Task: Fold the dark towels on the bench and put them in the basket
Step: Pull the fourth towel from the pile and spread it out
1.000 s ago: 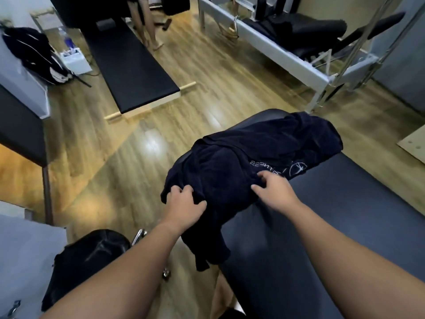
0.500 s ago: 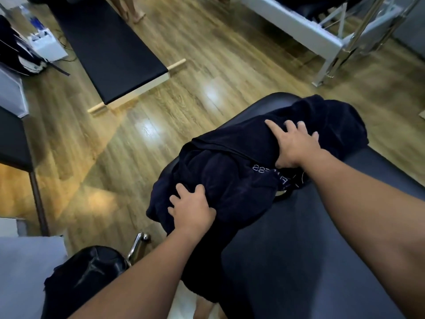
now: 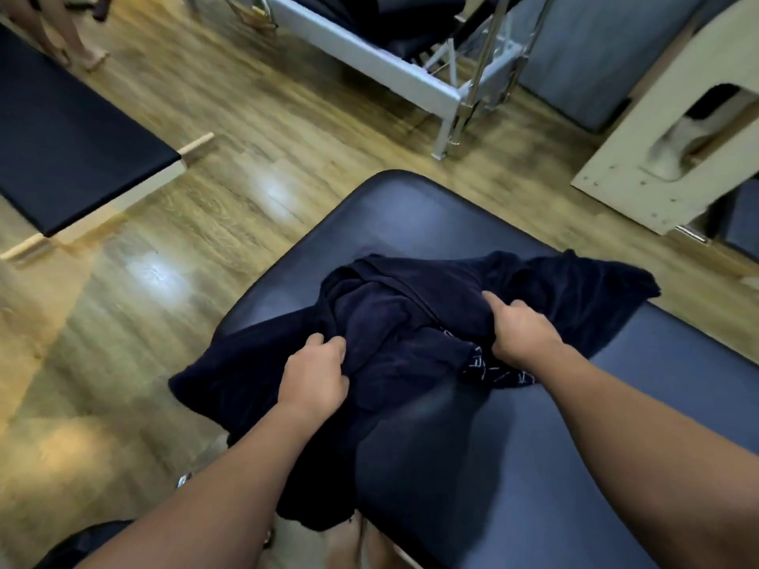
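Observation:
A heap of dark navy towels (image 3: 410,318) with white lettering lies crumpled on the padded dark bench (image 3: 410,215). Part of the cloth hangs over the bench's left edge toward the floor. My left hand (image 3: 316,375) grips a bunch of cloth at the heap's near left side. My right hand (image 3: 517,334) grips the cloth on the right, close to the lettering. No basket shows in the head view.
Wooden floor (image 3: 205,223) surrounds the bench. A low black platform (image 3: 70,145) lies at the left. A white metal frame (image 3: 394,71) stands at the back and a beige wooden piece (image 3: 657,129) at the right. A person's bare feet (image 3: 78,55) are at the top left.
My right hand came back from the heap's far side and now grips the cloth. The heap has been pulled toward me along the bench, and the camera has tilted down and to the right.

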`<state>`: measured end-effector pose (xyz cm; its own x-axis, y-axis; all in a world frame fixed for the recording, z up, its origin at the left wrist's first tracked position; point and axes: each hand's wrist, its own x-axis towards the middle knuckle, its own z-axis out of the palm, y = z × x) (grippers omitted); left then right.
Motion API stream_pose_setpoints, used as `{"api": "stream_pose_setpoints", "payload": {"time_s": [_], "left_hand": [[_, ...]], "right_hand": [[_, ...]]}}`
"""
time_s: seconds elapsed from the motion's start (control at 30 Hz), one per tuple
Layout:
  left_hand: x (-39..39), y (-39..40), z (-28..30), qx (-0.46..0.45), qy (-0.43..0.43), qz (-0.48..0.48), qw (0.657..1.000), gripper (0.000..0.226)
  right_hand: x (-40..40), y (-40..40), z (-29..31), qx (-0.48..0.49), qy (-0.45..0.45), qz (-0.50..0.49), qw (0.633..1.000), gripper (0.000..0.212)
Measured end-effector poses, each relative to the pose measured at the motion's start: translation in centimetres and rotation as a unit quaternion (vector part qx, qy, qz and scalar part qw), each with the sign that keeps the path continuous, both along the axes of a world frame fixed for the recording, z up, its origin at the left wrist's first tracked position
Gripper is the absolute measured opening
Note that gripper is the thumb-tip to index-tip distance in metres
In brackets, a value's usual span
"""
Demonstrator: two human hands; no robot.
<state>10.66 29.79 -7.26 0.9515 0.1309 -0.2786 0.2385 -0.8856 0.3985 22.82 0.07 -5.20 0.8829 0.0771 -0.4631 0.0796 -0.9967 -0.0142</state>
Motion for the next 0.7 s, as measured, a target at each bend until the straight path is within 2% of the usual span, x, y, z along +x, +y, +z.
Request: {"api": "stream_pose_setpoints", "payload": {"time_s": [0.2,0.43,0.7], "left_hand": [[-0.5,-4.7,-0.1,-0.019,-0.001,-0.131,0.991,0.025],[-1.1,-13.7,0.1,0.002,0.008,-0.277,0.961,0.025],[-0.8,-25.3,-0.1,0.022,-0.005,-0.349,0.937,0.027]], "right_hand": [[-9.8,-8.4,0.2,-0.014,0.02,-0.134,0.991,0.09],[-19.2,-18.0,0.0,-0.004,0.029,-0.256,0.966,0.094],[-24.4,-28.5,0.1,0.001,-0.001,-0.319,0.948,0.092]]}}
